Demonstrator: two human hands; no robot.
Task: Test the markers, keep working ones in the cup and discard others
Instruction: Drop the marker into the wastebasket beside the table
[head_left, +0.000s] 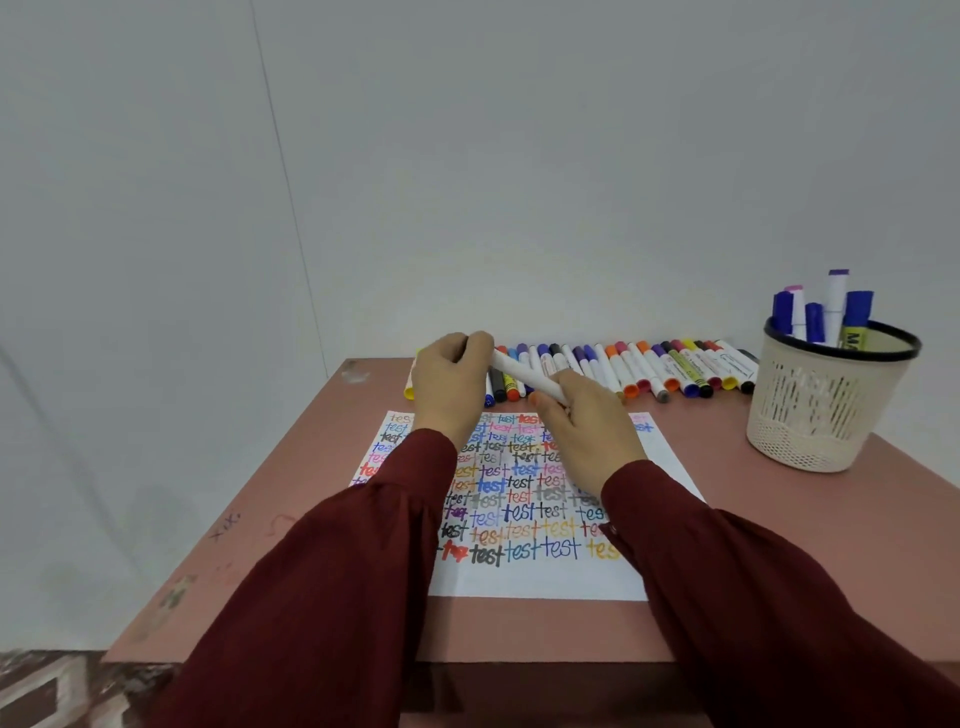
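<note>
left hand (451, 384) grips one end of white marker (524, 375) | right hand (582, 431) holds other end, likely uncapping | over test sheet (535, 577) | cup (826, 400) waits right

Your sleeves (337, 597) are dark maroon; the table (779, 545) is dusty pink; the marker (522, 371) you hold is white; the paper (540, 584) is white, covered in rows of "test" in black, blue, orange, red and purple; your cup (810, 415) is cream mesh, black-rimmed, holding blue- and purple-capped markers (857, 306).
</note>
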